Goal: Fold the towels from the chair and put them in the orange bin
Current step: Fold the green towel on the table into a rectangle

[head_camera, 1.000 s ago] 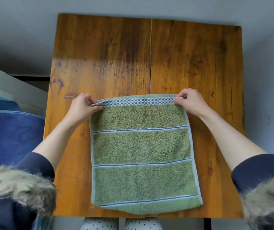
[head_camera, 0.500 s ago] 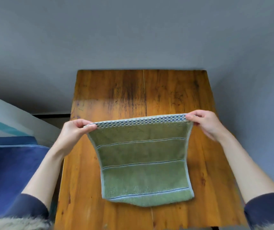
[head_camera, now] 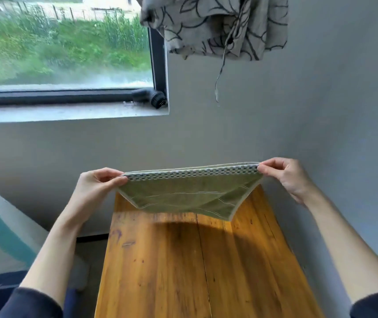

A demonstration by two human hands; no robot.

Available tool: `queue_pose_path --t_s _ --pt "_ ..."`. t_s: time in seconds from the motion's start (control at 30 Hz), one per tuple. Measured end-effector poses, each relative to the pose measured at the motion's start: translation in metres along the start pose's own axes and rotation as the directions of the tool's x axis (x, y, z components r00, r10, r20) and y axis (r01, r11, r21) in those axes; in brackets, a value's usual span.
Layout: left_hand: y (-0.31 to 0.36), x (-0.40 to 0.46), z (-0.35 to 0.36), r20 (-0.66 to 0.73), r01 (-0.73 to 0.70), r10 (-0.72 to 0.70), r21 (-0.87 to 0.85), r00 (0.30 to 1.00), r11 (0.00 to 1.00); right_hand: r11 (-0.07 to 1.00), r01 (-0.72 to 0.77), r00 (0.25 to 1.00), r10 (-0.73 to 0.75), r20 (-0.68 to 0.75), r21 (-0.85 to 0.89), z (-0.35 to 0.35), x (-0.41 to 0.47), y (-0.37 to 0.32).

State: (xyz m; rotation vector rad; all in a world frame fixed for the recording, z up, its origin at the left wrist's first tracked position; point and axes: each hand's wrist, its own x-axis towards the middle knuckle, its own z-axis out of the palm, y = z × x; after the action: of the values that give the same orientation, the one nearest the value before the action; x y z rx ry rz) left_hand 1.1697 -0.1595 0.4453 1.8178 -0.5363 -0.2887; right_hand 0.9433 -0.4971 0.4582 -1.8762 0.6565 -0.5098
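Green towel (head_camera: 183, 196) held up in the air above the far end of the wooden surface (head_camera: 183, 267) — not touching it. Top hem with a blue-and-white check band runs nearly level between the two hands; the body sags below it in a shallow pouch, lowest edge hanging just over the surface's far edge. Thin pale stripes cross the cloth.

Left hand (head_camera: 96, 187) pinches the left top corner, thumb and forefinger closed on the hem. Right hand (head_camera: 282, 173) pinches the right top corner the same way (other fingers curled loosely behind). Both forearms bare, dark sleeves at the bottom corners of the view.

A shadow of the towel lies on the surface beneath it.

Behind — grey wall, a window (head_camera: 64, 42) upper left with greenery outside, a dark brush-like object (head_camera: 154, 99) on the sill. Patterned curtain (head_camera: 217, 26) bunched at top, a cord dangling from it.
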Motion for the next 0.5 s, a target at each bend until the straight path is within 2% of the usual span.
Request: queue_pose_path --t_s 0.17,0.37,0.5 --pt "0.033 0.001 -0.013 -0.07 -0.082 0.081 -0.012 0.994 0.997 0.993 0.114 0.993 -0.115 -0.035 -0.016 -0.009 0.005 -0.04" --pt "0.057 0.004 -0.023 -0.139 -0.147 0.138 -0.059 0.981 0.987 0.968 0.137 0.988 -0.119 -0.097 0.209 -0.009 0.007 -0.064" --pt "0.057 0.001 -0.032 -0.133 -0.164 0.157 -0.044 0.979 0.986 0.978 0.202 0.978 -0.199 -0.069 0.049 -0.007 0.005 -0.068"
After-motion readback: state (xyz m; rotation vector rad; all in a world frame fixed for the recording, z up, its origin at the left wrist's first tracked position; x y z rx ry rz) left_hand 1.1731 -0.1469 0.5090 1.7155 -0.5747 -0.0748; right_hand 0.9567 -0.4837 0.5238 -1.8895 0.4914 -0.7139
